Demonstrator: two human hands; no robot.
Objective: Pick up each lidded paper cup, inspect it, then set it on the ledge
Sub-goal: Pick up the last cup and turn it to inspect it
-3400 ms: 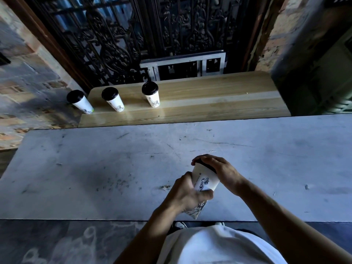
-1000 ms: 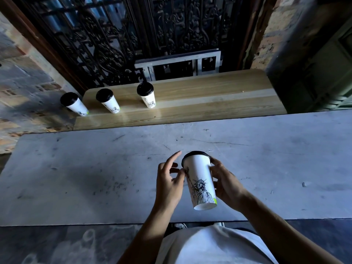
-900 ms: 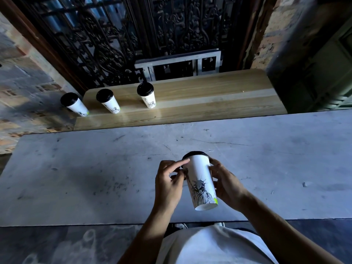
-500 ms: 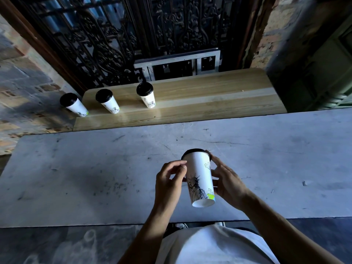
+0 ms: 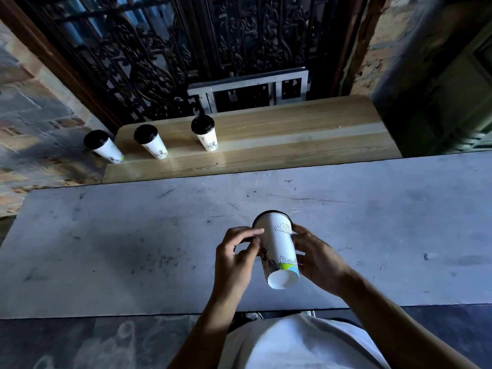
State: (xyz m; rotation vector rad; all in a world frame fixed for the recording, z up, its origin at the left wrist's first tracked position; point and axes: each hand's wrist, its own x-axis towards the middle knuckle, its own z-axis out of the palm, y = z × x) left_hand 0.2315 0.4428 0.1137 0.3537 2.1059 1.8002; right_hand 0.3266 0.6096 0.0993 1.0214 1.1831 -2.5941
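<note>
Matt paper cup, scuffed grey table, glossy wooden ledge.

Grey stone tabletop, scuffed and marked with dark scratches. Beyond it, a light wooden ledge against an ornate black ironwork grille. A pale metal frame stands before the grille. Brick walls flank both sides. Lighting dim.

White shirt (bare forearms)
</note>
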